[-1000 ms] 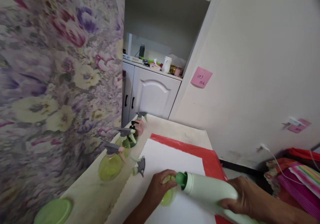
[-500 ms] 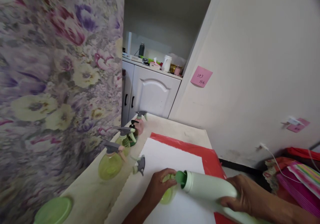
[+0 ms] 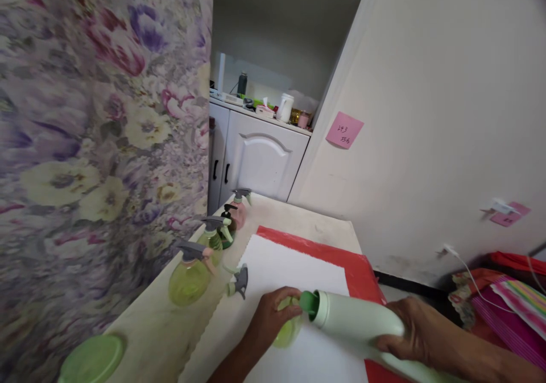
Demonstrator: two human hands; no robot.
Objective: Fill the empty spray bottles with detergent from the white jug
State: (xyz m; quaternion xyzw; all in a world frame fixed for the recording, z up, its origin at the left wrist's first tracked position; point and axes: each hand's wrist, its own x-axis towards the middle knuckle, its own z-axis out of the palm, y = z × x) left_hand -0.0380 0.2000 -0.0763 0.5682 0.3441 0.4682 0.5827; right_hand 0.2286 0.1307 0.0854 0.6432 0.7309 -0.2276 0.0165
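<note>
Near the desk's (image 3: pixel 298 218) front edge, on the white sheet (image 3: pixel 285 269) over the red mat (image 3: pixel 358 269), left hand (image 3: pixel 273 320) wraps closed around a small yellow-green bottle (image 3: pixel 286 333), cap off, fingers covering its top. Right hand (image 3: pixel 420 332) grips closed on a large pale green jug (image 3: pixel 362 323), tipped nearly flat, its green spout (image 3: pixel 307 304) right at the small bottle's mouth, touching or just about; can't tell if liquid is running.

Loose grey trigger sprayer head (image 3: pixel 239 282) lies on the sheet's left edge, just beyond the left hand. Along the desk's left edge, by the floral curtain (image 3: pixel 98 132), a row of spray bottles: yellow-green one (image 3: pixel 190 280) nearest, another yellow-green one (image 3: pixel 212 236) behind it, a dark green one (image 3: pixel 228 232), then a pink one (image 3: pixel 241 209) toward the far left corner. All upright, sprayers on. Round green lid (image 3: pixel 91 359) sits at the front left corner, well apart from the hands.

Behind the desk: white cabinet (image 3: pixel 256 158) with small clutter on top, too small to name. Pink sticky note (image 3: pixel 344 130) on the wall at right. Striped cloth (image 3: pixel 507 303) at far right, off the desk.
</note>
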